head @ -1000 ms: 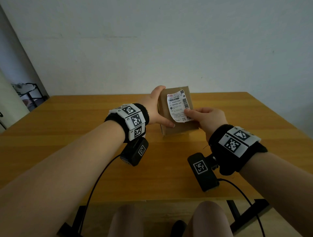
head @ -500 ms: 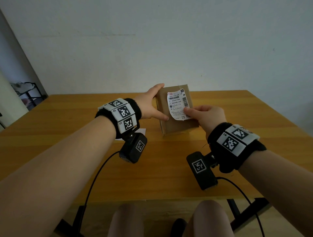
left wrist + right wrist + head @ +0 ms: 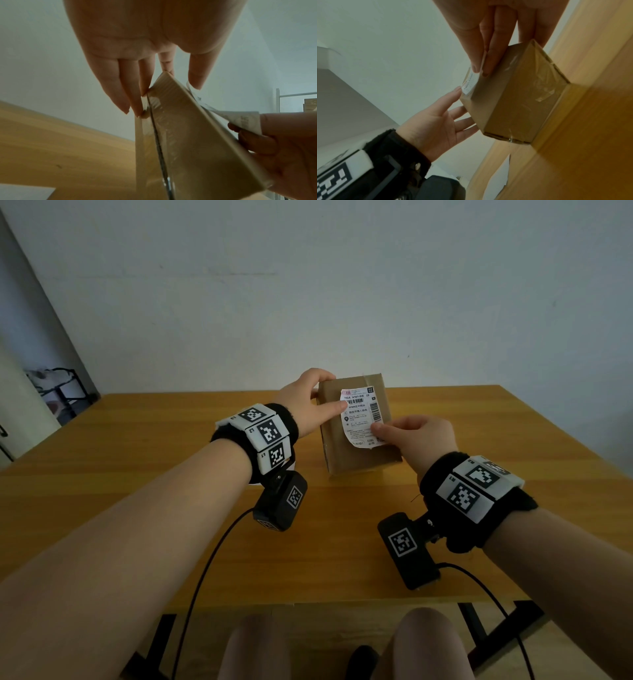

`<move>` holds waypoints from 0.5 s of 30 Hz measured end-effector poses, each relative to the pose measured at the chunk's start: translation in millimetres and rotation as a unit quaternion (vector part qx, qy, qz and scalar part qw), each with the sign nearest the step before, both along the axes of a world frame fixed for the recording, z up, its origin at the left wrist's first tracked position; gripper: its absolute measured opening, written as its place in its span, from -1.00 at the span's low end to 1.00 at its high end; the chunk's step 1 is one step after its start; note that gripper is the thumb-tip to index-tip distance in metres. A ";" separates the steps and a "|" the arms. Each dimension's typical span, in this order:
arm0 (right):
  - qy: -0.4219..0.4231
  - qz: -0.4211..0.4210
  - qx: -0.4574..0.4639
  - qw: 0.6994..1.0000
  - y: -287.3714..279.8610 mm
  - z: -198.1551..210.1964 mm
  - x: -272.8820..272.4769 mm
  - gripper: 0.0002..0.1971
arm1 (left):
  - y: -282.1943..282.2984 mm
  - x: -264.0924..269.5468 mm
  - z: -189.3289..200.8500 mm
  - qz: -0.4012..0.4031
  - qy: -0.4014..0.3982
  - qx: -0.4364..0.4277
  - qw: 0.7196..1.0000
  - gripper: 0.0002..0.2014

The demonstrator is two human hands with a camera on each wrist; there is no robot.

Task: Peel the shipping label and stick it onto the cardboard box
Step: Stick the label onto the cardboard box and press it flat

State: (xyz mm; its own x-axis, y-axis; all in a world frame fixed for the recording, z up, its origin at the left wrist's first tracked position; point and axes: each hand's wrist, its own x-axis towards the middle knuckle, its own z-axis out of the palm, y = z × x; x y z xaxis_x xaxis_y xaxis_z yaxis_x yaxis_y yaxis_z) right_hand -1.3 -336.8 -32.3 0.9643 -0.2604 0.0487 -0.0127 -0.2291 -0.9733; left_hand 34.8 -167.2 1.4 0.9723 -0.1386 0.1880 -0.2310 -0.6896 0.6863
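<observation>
A brown taped cardboard box (image 3: 356, 453) stands tilted on the wooden table (image 3: 171, 508). The white shipping label (image 3: 359, 416) lies on its front face, top part flat, lower part lifted and curled. My left hand (image 3: 308, 405) holds the box's upper left corner, thumb pressing the label's top left edge, fingers behind. My right hand (image 3: 411, 436) pinches the label's lower right edge. The left wrist view shows the box (image 3: 180, 135) between fingers and thumb, with the label (image 3: 243, 119) peeling away. The right wrist view shows box (image 3: 513, 97) and label (image 3: 470, 82).
A white backing sheet (image 3: 498, 180) lies on the table under my left wrist. Cables run from both wrist cameras over the near table edge (image 3: 342, 602). A dark rack (image 3: 65, 392) stands at the far left. A pale wall rises behind the table.
My left thumb has slid up from the box's lower front onto the label's top left edge. The label's top now lies flatter on the box. The right hand keeps its pinch.
</observation>
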 end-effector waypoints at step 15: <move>-0.013 -0.002 -0.030 0.999 -1.2 -0.7 -0.2 -0.83 | -7.9 2.4 -1.3 0.035 -0.030 0.014 0.999 -0.54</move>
